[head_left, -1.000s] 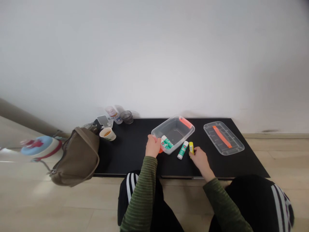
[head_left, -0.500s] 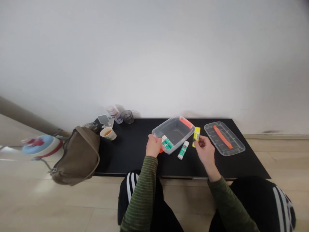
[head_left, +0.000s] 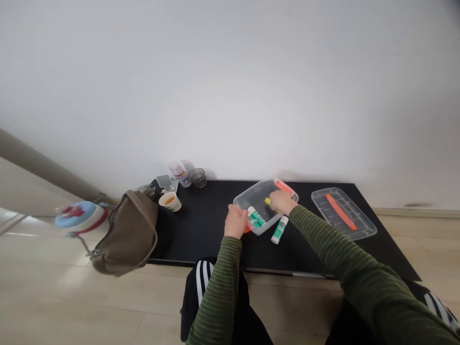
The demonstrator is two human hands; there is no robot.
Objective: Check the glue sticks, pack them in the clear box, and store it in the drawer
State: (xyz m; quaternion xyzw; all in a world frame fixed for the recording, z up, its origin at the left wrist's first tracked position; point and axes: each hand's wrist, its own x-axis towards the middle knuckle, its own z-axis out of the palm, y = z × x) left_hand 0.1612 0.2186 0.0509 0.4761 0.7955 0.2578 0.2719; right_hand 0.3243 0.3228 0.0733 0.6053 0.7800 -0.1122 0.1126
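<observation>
Hands: apart; left hand (head_left: 235, 222) clamped on the near corner of the clear plastic tub (head_left: 257, 186), right hand (head_left: 282, 201) reaching inside.
Yellow glue stick (head_left: 268, 201): in the tub, partly hidden; grip unclear.
Labels: green-and-white glue sticks (head_left: 256, 216), writing unreadable.

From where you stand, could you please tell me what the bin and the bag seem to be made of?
The bin looks like clear, glossy plastic, since its walls are see-through. The bag looks like soft, matt olive-brown fabric or faux leather, slumped in shape; the view cannot settle which.
</observation>
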